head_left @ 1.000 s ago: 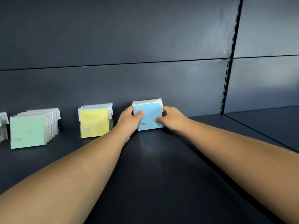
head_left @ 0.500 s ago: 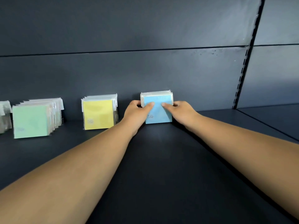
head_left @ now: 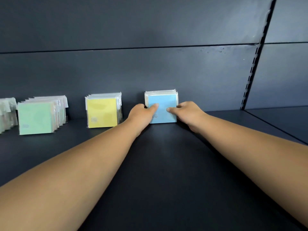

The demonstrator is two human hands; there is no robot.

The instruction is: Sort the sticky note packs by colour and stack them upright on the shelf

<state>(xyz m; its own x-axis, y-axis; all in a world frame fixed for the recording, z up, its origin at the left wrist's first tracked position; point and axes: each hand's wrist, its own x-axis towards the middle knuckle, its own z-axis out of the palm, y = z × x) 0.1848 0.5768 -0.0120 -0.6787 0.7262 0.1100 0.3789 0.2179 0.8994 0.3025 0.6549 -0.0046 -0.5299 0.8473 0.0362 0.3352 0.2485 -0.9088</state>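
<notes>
Squaring blue packs (head_left: 162, 107) upright on shelf (head_left: 166, 164): left hand (head_left: 141, 114) and right hand (head_left: 188, 112) grip both sides, probably best pressed evenly.

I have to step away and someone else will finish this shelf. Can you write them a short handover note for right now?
Left hand and right hand both grip the blue stack from its sides, thumbs on the front pack; it stands upright against the back panel of the shelf.
Done: the green stack and the yellow stack stand upright to the left, apart from each other. A pale stack sits at the left edge, cut off; its colour is unclear.
Left: square up the blue stack and let go. No loose packs are in view, so check elsewhere for more.
</notes>
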